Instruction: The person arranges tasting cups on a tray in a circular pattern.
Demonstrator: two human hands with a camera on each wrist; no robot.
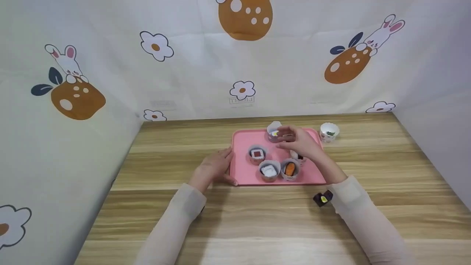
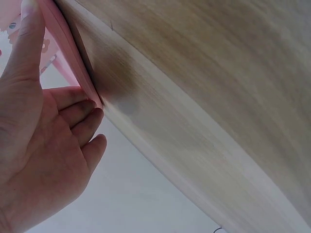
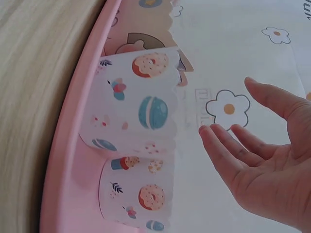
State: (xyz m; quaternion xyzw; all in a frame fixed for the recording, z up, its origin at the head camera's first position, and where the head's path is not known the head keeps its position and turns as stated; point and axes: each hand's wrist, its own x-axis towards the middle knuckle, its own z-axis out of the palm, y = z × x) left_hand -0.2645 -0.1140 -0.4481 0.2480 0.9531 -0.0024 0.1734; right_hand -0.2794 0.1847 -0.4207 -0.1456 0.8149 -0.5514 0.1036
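A pink tray [image 1: 241,138] lies on the wooden table, bearing several paper cups with toy sushi pieces. At the tray's left edge my left hand [image 1: 217,165] rests with its fingers along the rim; the left wrist view shows the fingertips touching the rim from outside. My right hand [image 1: 300,141] hovers over the tray's back right, fingers loosely bent and nothing held, beside a cup [image 1: 273,138] with a white and yellow piece. Nearer the front stand cups with a square white-and-red piece [image 1: 257,154], a white piece [image 1: 269,170] and an orange piece [image 1: 290,169]. Another cup [image 1: 302,161] is partly hidden under my right wrist.
A white cup [image 1: 328,132] holding something green stands just right of the tray on the table. Dark pieces with a yellow centre [image 1: 323,198] lie in front of the tray, close to my right sleeve. A printed cloth [image 1: 198,73] rises behind the table.
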